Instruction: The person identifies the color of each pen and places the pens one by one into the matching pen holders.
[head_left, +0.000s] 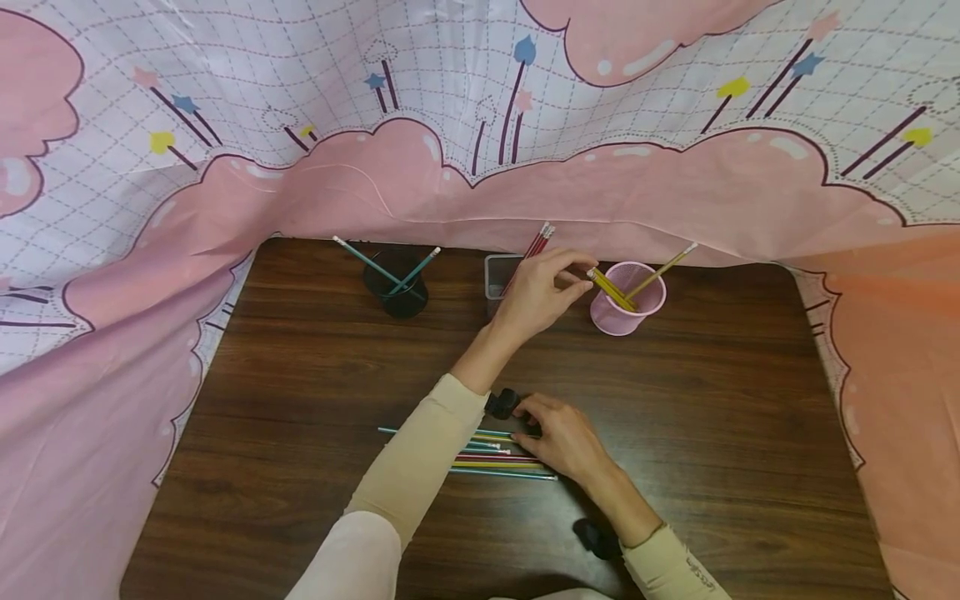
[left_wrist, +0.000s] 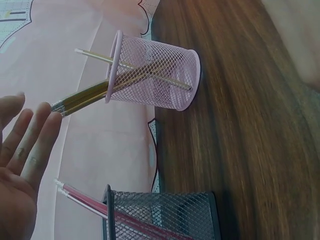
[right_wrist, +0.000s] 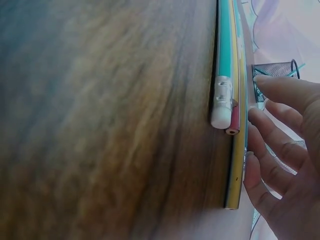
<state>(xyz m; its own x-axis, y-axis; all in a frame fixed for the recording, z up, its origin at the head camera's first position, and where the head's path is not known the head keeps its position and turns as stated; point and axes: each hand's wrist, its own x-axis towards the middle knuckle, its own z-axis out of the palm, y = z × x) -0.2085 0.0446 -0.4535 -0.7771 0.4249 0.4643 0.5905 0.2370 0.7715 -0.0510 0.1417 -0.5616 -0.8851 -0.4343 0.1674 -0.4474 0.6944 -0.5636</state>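
Note:
My left hand (head_left: 534,292) reaches across to the pink mesh cup (head_left: 615,323). In the left wrist view its fingers are loosely extended, fingertips right at the ends of yellow pencils (left_wrist: 82,99) leaning in the cup. Another yellow pencil (head_left: 663,272) slants out of the cup's other side. My right hand (head_left: 567,437) is low over a row of pencils (head_left: 504,475) on the table, teal, yellow and red. In the right wrist view its fingers are spread and slightly bent beside a yellow pencil (right_wrist: 235,175) and a teal pencil (right_wrist: 225,55) with a white eraser.
Red pencils (head_left: 537,242) stand in a dark rectangular mesh holder (left_wrist: 165,200), partly behind my left hand in the head view. A black round mesh cup (head_left: 405,307) at the left holds two teal pencils (head_left: 367,258). A patterned curtain (head_left: 480,200) borders the wooden table (head_left: 315,367).

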